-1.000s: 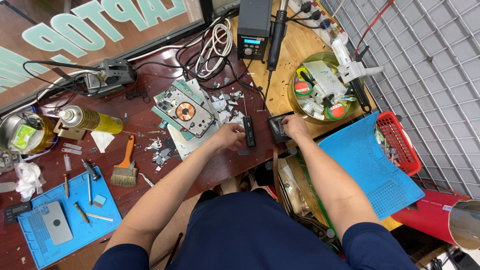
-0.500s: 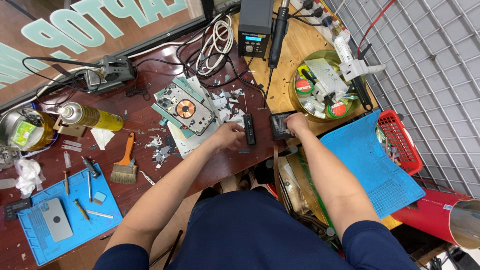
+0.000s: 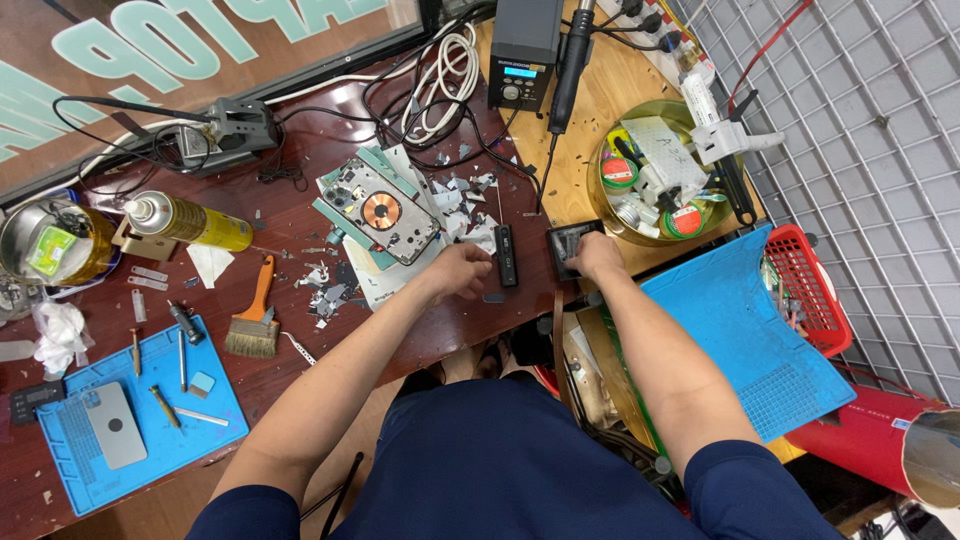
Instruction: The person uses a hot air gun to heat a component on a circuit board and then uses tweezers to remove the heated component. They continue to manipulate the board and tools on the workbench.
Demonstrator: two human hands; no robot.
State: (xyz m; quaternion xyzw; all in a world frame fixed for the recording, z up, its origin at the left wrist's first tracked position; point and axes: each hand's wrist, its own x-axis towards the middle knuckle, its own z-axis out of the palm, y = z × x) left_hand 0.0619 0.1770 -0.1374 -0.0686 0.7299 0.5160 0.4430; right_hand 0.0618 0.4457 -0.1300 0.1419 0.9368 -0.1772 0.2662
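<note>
My right hand (image 3: pixel 598 257) rests on a small black square part (image 3: pixel 568 245) at the bench's front edge, fingers curled over it. My left hand (image 3: pixel 462 270) lies beside a narrow black bar-shaped part (image 3: pixel 506 255), fingers bent and touching the bench next to it. Just behind my left hand lies an opened phone (image 3: pixel 378 210) with a copper coil showing, ringed by grey scraps and broken bits (image 3: pixel 462 195).
A round gold tray (image 3: pixel 610 225) of tape rolls and tools sits right. A soldering station (image 3: pixel 523 45) and cables stand behind. A yellow spray can (image 3: pixel 190 220), brush (image 3: pixel 253 320), blue mat (image 3: pixel 110 425) with a phone lie left. Red basket (image 3: pixel 805 290) and blue mat (image 3: pixel 740 330) lie right.
Both hands stay on the same spots; my right hand has shifted slightly over the black square part. The view moved a little.
</note>
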